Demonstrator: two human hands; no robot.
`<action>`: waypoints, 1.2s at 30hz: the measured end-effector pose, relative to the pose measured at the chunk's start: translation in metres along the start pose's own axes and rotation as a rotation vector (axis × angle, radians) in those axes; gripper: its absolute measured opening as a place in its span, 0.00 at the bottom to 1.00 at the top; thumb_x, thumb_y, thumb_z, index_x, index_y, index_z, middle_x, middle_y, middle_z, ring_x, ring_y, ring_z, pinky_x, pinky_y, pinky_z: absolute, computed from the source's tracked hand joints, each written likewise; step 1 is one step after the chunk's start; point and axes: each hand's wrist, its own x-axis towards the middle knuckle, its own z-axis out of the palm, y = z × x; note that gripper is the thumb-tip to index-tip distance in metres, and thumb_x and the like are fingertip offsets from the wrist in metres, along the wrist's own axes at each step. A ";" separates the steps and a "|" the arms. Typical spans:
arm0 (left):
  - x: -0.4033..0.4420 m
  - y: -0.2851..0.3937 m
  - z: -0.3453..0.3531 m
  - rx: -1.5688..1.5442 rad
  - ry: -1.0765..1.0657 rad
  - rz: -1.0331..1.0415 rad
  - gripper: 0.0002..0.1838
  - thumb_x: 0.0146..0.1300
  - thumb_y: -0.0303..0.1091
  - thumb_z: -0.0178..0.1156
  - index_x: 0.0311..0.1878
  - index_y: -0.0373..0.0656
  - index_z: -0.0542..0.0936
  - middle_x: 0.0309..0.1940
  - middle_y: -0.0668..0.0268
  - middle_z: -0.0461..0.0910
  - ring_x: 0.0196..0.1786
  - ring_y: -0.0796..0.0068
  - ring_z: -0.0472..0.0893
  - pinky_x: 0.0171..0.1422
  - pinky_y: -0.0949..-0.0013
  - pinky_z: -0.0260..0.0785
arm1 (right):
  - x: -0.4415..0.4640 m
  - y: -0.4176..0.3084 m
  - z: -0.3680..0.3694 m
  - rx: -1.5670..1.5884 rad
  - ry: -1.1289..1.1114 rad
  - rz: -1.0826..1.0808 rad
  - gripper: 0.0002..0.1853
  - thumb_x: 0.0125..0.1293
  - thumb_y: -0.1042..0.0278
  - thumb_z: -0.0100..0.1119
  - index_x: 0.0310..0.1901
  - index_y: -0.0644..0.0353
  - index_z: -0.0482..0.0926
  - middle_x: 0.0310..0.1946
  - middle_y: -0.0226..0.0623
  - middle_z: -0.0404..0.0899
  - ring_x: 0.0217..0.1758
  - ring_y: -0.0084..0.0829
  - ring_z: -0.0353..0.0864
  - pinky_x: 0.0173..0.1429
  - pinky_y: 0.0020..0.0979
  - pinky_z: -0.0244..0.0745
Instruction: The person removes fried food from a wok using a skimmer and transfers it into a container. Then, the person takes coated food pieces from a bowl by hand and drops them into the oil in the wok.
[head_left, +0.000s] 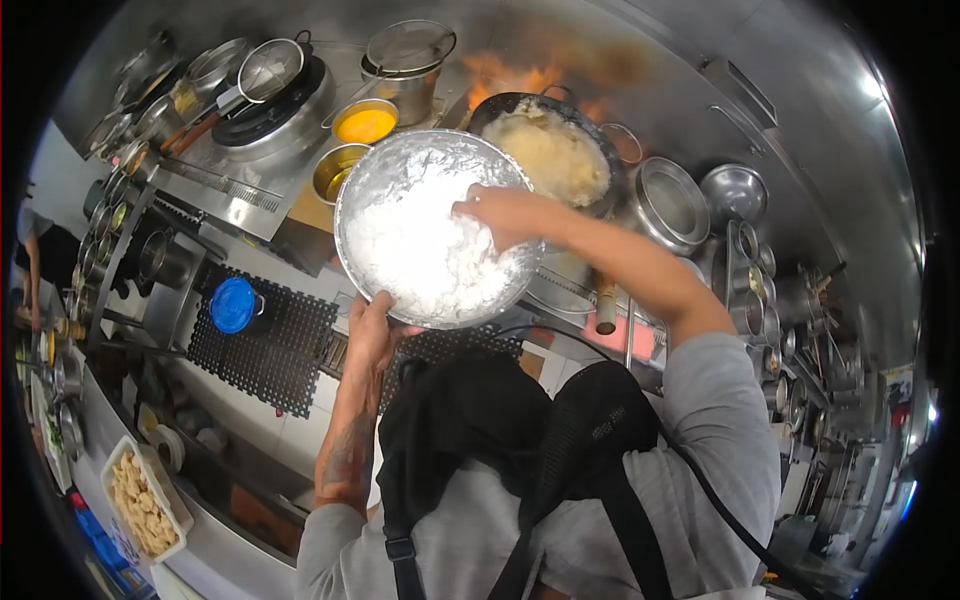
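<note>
A wide metal bowl (352, 262) holds loose white powder (410, 250) that looks like flour. It is raised in front of my chest, near the stove. My left hand (374, 335) grips its near rim from the lower left, thumb over the edge. Inside the bowl is my right hand (505, 215), its fingers curled and closed at the powder; what they hold, if anything, is hidden. Just beyond the bowl sits a black wok (612, 180) full of pale, foaming food (550, 150), with flames (510, 75) rising behind it.
Left of the wok stand a pan of yellow liquid (366, 122), a bowl of oil (335, 170) and a strainer (410, 47) on a pot. Stacked metal bowls (672, 203) are to the right. A blue-lidded bucket (234, 305) rests on the floor mat. A tub of pale pieces (143, 505) is at lower left.
</note>
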 end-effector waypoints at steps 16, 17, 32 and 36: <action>0.014 -0.009 0.013 0.058 -0.088 -0.119 0.28 0.59 0.29 0.46 0.62 0.25 0.58 0.50 0.46 0.74 0.43 0.55 0.82 0.30 0.65 0.83 | 0.053 0.005 0.035 0.224 0.060 0.262 0.28 0.44 0.60 0.63 0.52 0.53 0.79 0.47 0.46 0.81 0.52 0.44 0.79 0.56 0.40 0.74; 0.016 -0.009 0.013 0.062 -0.104 -0.118 0.28 0.59 0.29 0.46 0.62 0.25 0.58 0.50 0.46 0.74 0.43 0.55 0.82 0.30 0.65 0.83 | 0.048 0.012 0.031 0.233 0.193 0.208 0.27 0.44 0.61 0.63 0.51 0.53 0.80 0.46 0.45 0.81 0.51 0.44 0.80 0.56 0.40 0.74; 0.020 0.001 0.007 0.071 0.057 -0.120 0.27 0.61 0.29 0.45 0.62 0.23 0.59 0.50 0.45 0.74 0.42 0.55 0.82 0.27 0.69 0.83 | -0.022 0.122 -0.001 0.148 0.417 0.556 0.13 0.55 0.63 0.63 0.43 0.53 0.83 0.41 0.43 0.82 0.45 0.44 0.81 0.51 0.41 0.75; 0.017 0.000 0.007 0.062 0.092 -0.108 0.27 0.63 0.29 0.43 0.64 0.25 0.56 0.52 0.43 0.72 0.42 0.54 0.82 0.28 0.69 0.83 | -0.021 0.192 0.069 0.015 0.276 0.713 0.12 0.57 0.69 0.58 0.43 0.53 0.83 0.40 0.47 0.82 0.44 0.47 0.80 0.51 0.43 0.75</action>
